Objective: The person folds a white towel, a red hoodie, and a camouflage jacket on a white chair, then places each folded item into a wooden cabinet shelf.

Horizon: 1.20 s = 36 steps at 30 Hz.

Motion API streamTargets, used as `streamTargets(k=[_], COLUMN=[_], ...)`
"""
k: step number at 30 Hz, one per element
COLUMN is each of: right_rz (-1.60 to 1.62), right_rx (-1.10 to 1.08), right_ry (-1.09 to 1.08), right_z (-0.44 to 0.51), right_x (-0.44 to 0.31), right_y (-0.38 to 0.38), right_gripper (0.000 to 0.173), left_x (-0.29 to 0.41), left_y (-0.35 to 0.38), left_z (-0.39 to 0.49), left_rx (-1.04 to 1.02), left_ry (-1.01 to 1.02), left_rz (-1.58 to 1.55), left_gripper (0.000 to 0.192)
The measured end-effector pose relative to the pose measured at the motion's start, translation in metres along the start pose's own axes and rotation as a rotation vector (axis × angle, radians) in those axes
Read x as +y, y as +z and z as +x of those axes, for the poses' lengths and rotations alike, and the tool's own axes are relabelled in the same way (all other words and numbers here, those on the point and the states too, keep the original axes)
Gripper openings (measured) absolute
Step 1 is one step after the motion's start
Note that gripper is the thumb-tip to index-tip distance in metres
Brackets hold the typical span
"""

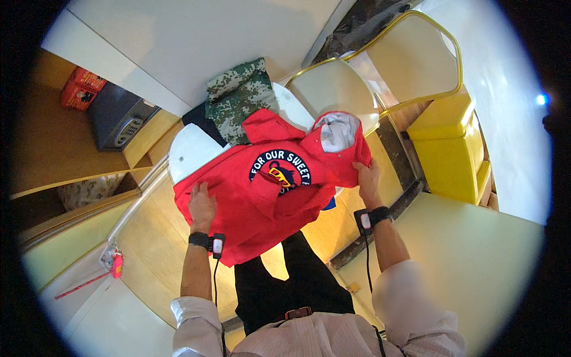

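A red hooded sweatshirt (232, 201) with a round printed emblem lies spread over a white table (192, 147), its lower part hanging over the near edge. My left hand (203, 207) rests on the hem end at the left, fingers slightly apart; whether it pinches the cloth I cannot tell. On the right, my right hand (368, 178) grips the edge of the hood, whose pale grey lining shows. One sleeve is folded across the emblem, and the other points to the far side. A green camouflage garment (241, 98) and a black cloth (205, 122) lie behind the sweatshirt.
Two cream chairs with gold frames (334, 85) stand beyond the table. At the right is a yellow upholstered seat (450, 151). A dark safe (122, 116) and red packages (82, 89) sit in a wooden cabinet at the left. A pink-handled tool (117, 265) is at the lower left.
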State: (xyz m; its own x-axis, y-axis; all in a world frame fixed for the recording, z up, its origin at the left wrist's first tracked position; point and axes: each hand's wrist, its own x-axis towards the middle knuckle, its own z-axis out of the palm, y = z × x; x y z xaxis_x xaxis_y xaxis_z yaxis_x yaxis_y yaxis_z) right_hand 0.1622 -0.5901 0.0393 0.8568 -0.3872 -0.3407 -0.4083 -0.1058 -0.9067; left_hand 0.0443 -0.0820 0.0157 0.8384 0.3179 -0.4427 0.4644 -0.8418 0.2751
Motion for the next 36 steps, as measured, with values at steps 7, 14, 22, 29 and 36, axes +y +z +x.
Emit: streamTargets(k=[7, 14, 22, 29, 36], right_rz=[-1.103, -0.704, -0.713, -0.813, 0.045], right_rx=[-0.040, -0.328, -0.538, -0.402, -0.142], right_ry=[-0.119, -0.505, -0.508, -0.564, -0.383], right_z=[-0.032, 0.010, 0.019, 0.062, 0.133], right_x=[0.041, -0.031, -0.045, -0.094, -0.248], right_y=[-0.028, 0.078, 0.225, 0.200, 0.153], right_gripper=[0.062, 0.059, 0.056, 0.031, 0.023], left_x=[0.107, 0.152, 0.133, 0.129, 0.141], left_y=[0.012, 0.038, 0.042, 0.037, 0.022], left_z=[0.025, -0.010, -0.031, -0.014, -0.003], left_rx=[0.161, -0.279, -0.310, -0.199, 0.010], left_ry=[0.524, 0.374, 0.398, 0.334, 0.317], left_rz=[-0.238, 0.081, 0.029, -0.284, -0.384], left_gripper=[0.069, 0.069, 0.063, 0.059, 0.053])
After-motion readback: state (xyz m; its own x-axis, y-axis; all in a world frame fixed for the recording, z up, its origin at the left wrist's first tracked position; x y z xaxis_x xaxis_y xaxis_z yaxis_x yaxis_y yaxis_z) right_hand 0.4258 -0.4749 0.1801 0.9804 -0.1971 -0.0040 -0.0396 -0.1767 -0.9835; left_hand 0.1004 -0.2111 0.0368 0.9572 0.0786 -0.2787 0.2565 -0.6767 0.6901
